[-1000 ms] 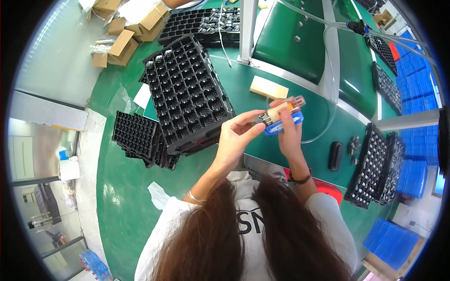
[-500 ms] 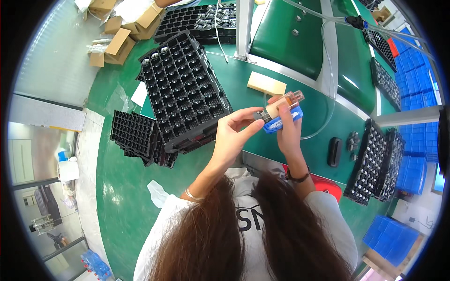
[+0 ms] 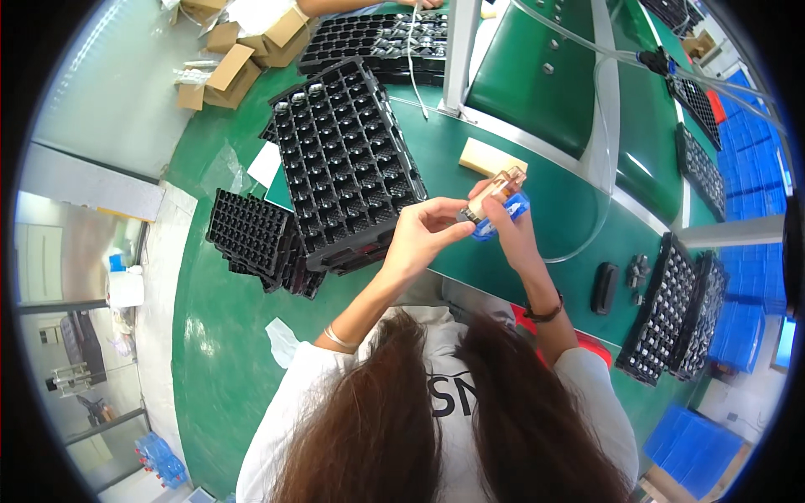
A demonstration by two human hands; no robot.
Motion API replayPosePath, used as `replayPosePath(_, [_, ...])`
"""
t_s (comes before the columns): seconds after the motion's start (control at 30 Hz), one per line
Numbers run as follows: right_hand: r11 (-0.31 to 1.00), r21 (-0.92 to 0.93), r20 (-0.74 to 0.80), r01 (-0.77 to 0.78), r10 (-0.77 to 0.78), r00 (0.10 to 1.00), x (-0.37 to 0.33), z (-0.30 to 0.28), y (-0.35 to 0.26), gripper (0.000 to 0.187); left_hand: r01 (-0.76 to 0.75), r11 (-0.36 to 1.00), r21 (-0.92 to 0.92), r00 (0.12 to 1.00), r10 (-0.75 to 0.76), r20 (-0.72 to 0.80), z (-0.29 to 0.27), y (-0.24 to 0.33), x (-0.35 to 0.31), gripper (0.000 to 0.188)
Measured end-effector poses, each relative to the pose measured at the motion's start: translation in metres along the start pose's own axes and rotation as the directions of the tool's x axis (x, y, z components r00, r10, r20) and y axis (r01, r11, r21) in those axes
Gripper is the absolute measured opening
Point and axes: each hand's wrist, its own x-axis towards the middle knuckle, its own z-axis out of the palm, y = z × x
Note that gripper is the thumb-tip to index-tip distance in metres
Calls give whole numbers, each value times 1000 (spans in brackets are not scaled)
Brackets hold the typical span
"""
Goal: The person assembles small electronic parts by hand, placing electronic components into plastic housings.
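In front of my chest, over the green worktable [image 3: 470, 268], both hands meet at one small handheld fixture. My right hand [image 3: 513, 239] is wrapped round this blue fixture with a clear, copper-tinted top [image 3: 506, 186], thumb lying along its upper side. With thumb and fingertips, my left hand [image 3: 422, 237] pinches a small dark grey part [image 3: 470, 215] at the fixture's left end. Whether that part is seated in the fixture or separate, I cannot tell. A cream-coloured block [image 3: 492, 157] lies on the table just beyond my right hand.
Stacked black compartment trays [image 3: 356, 159] stand left of my hands. At right lie a dark oblong case [image 3: 604, 287], small metal parts [image 3: 638, 270] and filled trays [image 3: 658, 314]. A clear tube [image 3: 605, 180] loops down. Another person's arm [image 3: 335, 7] reaches over far trays.
The view has shifted, so the table and trays sit further right and lower. The fixture is tilted more steeply in my hands, and more of the other person's arm shows at the top.
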Motion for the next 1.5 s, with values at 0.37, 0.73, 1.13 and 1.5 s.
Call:
replayPosePath(0.37, [837,-546,-256,32,-203,945,39,-41,16,27,-157,908,389,974,208,-90,-67,51,16,26])
replayPosePath(0.73, [504,-863,-221,-24,-334,916,76,-58,46,34,-87,180,980,697,714,-69,-242,59,149,24])
replayPosePath(1.13, [749,-659,-373,-66,-249,894,22,-88,33,58,-88,333,939,842,528,-108,-263,70,170,17])
replayPosePath(1.5, [783,-613,-321,-106,-124,939,5,-107,20,39,-315,717,622,889,452,-71,-245,102,142,16])
